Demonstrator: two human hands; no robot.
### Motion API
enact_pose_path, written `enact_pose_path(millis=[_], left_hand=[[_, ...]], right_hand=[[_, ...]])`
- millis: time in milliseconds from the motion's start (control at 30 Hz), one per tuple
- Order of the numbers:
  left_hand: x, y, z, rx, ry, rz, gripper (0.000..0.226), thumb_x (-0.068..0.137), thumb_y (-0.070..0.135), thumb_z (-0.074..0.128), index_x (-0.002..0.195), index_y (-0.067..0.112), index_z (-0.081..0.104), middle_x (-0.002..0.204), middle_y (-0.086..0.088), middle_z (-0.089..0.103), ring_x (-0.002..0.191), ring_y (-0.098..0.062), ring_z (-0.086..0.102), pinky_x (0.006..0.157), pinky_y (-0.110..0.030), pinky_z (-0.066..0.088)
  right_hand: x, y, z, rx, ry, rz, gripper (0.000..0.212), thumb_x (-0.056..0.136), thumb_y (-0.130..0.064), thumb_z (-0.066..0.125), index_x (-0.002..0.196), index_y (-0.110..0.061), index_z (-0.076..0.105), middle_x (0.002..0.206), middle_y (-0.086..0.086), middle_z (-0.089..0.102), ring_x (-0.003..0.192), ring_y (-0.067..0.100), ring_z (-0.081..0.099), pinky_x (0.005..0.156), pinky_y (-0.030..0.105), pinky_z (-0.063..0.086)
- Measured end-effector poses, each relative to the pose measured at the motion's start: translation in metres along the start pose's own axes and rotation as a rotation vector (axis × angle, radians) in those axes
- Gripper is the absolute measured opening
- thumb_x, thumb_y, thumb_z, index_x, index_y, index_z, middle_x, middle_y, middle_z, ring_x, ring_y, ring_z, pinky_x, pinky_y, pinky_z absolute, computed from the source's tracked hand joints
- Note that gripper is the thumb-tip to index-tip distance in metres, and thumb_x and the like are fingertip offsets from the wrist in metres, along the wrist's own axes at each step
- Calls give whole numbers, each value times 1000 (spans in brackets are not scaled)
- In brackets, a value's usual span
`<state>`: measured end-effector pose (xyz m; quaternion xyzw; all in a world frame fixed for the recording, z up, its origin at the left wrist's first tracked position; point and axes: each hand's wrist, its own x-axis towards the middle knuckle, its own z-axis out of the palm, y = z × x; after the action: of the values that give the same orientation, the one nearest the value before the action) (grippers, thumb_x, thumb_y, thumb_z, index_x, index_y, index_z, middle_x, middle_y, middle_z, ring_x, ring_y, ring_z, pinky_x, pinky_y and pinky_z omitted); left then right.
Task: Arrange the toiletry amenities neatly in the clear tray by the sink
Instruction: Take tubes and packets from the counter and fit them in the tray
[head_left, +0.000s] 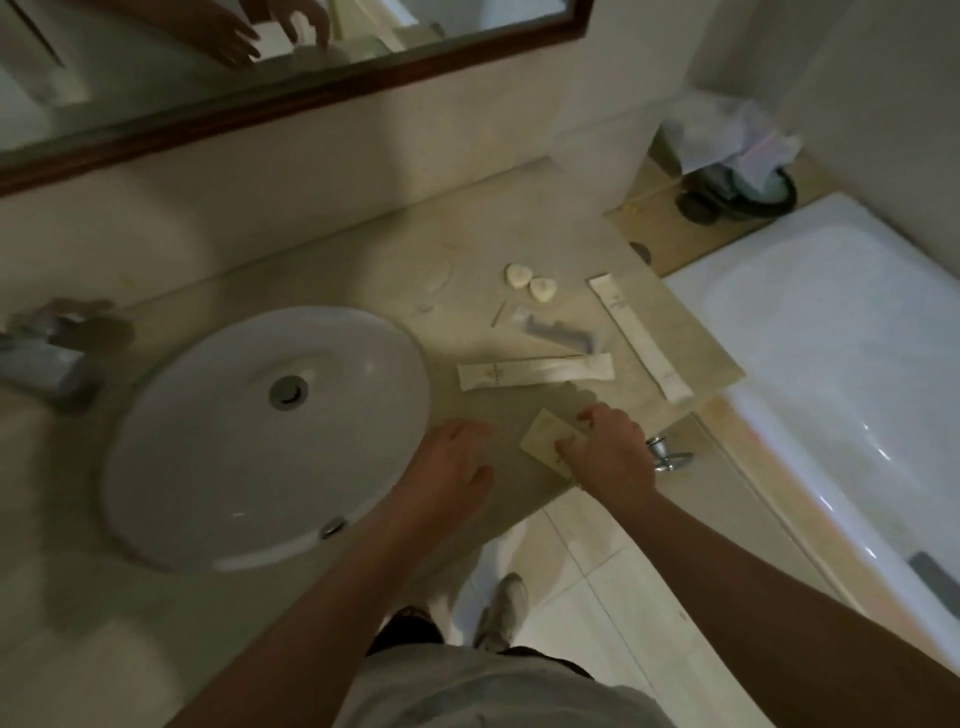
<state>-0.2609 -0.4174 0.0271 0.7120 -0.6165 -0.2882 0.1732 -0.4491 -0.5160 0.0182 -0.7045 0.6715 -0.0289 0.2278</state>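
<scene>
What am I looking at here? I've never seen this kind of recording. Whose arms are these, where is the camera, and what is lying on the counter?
There is no machine: a person wears a camera on the head, so the single picture looks down along their own bare arms. The right hand presses on a small flat beige packet near the counter's front edge. The left hand rests open beside the white sink, holding nothing. On the counter lie two long white sachets, a clear wrapper with something grey inside and two small round white pieces. I cannot make out a clear tray in this blurry frame. The mirror above reflects the hands; a bathtub sits to the right.
</scene>
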Motion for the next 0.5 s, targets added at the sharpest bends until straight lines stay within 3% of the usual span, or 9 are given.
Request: enact_pose_path(millis=[133, 267, 400, 500], left_hand=[[29, 5, 8, 17, -15, -9, 49, 86, 19, 52, 135, 18, 46, 137, -6, 48, 125, -23, 42, 100, -25, 31], [61, 9, 4, 65, -7, -7, 47, 86, 15, 51, 132, 15, 48, 135, -10, 49, 123, -28, 42, 102, -35, 34], [101, 6, 4, 163, 149, -14, 45, 77, 13, 59, 121, 15, 55, 121, -12, 55, 110, -34, 48, 90, -43, 43], [121, 0, 6, 250, 107, -72, 50, 78, 25, 64, 126, 20, 50, 126, -10, 50, 115, -33, 43, 93, -43, 40]], right_hand=[[20, 11, 2, -197, -51, -102, 56, 74, -46, 68, 119, -16, 54, 119, 9, 53, 105, 30, 51, 83, 41, 47], [24, 11, 7, -309, -90, -164, 58, 72, -52, 70, 115, -16, 56, 112, 9, 58, 102, 29, 53, 80, 39, 46], [36, 12, 6, -277, -253, -175, 45, 74, -45, 72, 109, -17, 63, 108, 5, 66, 100, 24, 60, 79, 33, 46], [43, 14, 5, -249, -356, -167, 46, 78, -46, 70, 115, -18, 62, 116, 3, 63, 108, 20, 59, 84, 31, 46]])
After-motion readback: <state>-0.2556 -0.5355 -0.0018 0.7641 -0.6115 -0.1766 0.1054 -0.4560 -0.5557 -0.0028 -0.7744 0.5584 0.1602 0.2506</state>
